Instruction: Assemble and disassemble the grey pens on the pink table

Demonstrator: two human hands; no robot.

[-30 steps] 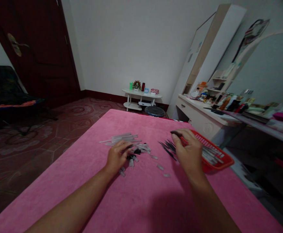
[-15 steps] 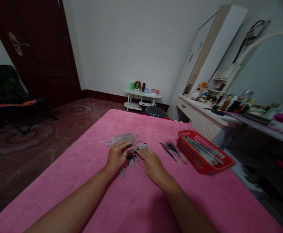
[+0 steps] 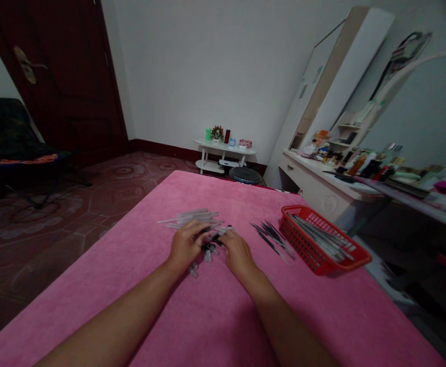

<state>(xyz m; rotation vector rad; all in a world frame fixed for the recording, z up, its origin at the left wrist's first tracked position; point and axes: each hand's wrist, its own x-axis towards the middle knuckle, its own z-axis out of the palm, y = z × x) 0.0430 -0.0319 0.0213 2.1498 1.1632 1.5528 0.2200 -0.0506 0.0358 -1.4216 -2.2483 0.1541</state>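
My left hand (image 3: 186, 244) is over the pile, fingers curled and pinched; a small piece between them is too hidden to name. Opposite it, my right hand (image 3: 238, 252) has its fingertips bent down onto small dark and clear pieces, and I cannot make out what they grip. Clear pen caps (image 3: 207, 255), some with black parts, lie loose between and below the hands. Just beyond the left hand is a bundle of clear, slim tubes like pen barrels (image 3: 192, 216). Thin dark-and-clear sticks like pen refills (image 3: 270, 234) are spread right of the right hand.
A red plastic basket (image 3: 307, 250) holding many slim grey sticks stands on the pink cloth (image 3: 207, 316) at the right. Beyond the table are a low white stand (image 3: 207, 165) and a round dark lid (image 3: 245, 175). A cluttered dresser (image 3: 314, 176) runs along the right.
My right hand's fingers have drawn in and bent downward at the small pieces, where they were stretched flatter before. The left hand stays nearly in place.
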